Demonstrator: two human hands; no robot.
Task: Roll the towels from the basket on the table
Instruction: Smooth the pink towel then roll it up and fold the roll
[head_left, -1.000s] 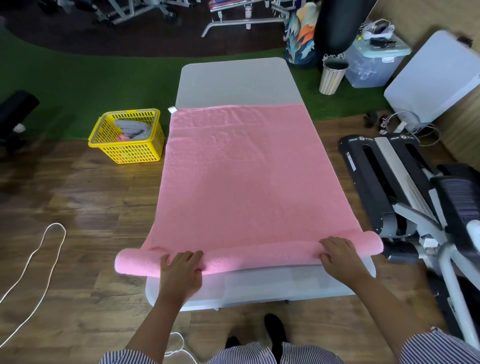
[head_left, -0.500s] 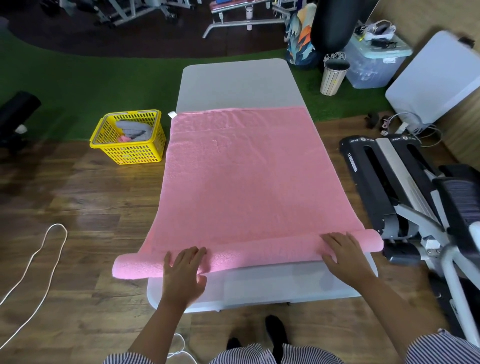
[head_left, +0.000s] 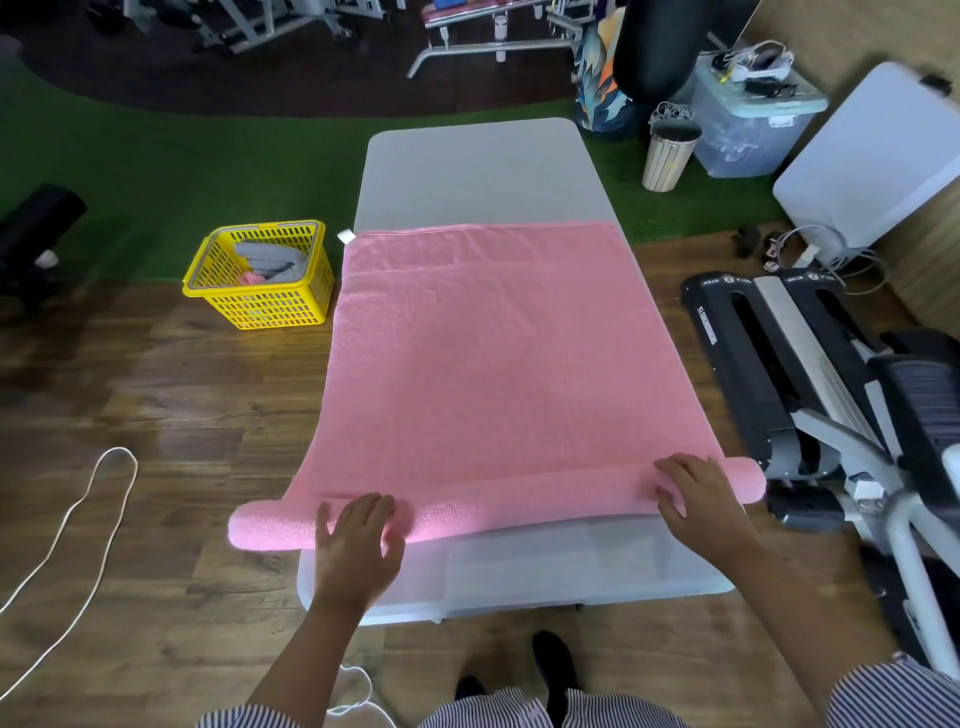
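A large pink towel lies spread over the white table, its near end wound into a thick roll that overhangs both table sides. My left hand presses flat on the left part of the roll with fingers spread. My right hand rests on the right part of the roll, fingers extended over its top. A yellow basket stands on the floor left of the table, holding grey and pink towels.
A black step machine stands close to the table's right side. A white cord loops on the wooden floor at left. Beyond the table are a slatted bin, a clear storage box and a white folded table.
Both hands have pushed forward and the roll has turned a little farther up the table. My left hand's fingers went from curled on the roll to spread flat.
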